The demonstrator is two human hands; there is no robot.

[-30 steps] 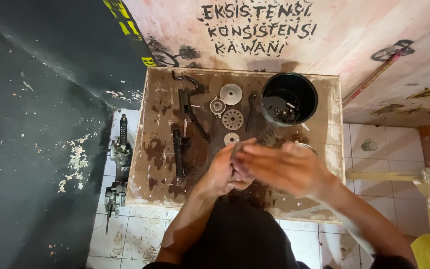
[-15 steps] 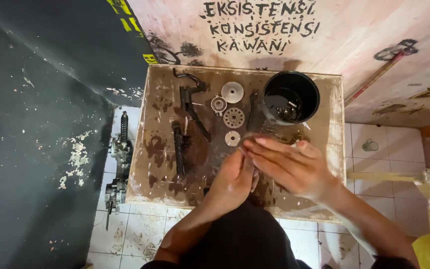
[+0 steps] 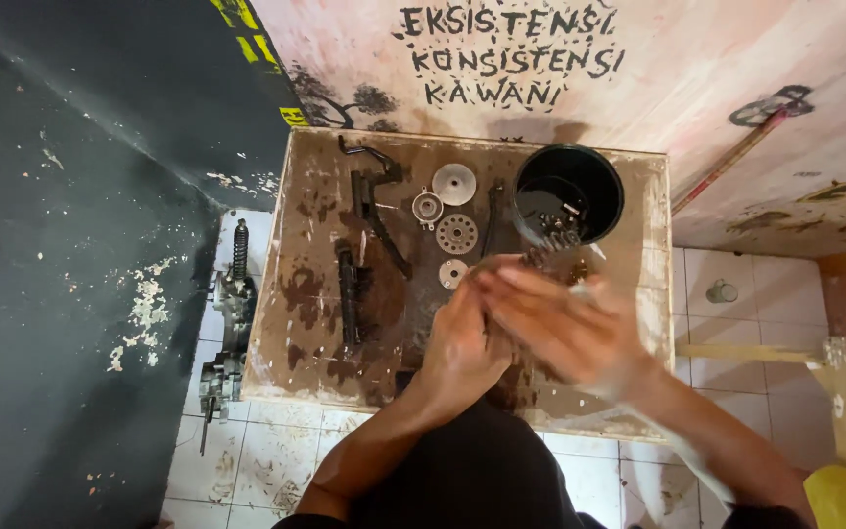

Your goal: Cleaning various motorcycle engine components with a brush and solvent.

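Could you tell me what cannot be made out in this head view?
- What the left hand and right hand grip: covered by the palms, with motion blur.
- Small parts inside the black bucket: too small and dark.
- Board surface beneath the hands: hidden by them.

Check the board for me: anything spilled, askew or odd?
Dark wet stains blotch the board around the rods and discs. A machine part lies off the board on the floor tiles to its left. The bucket stands upright. Both hands are pressed together, hiding whatever is between them.
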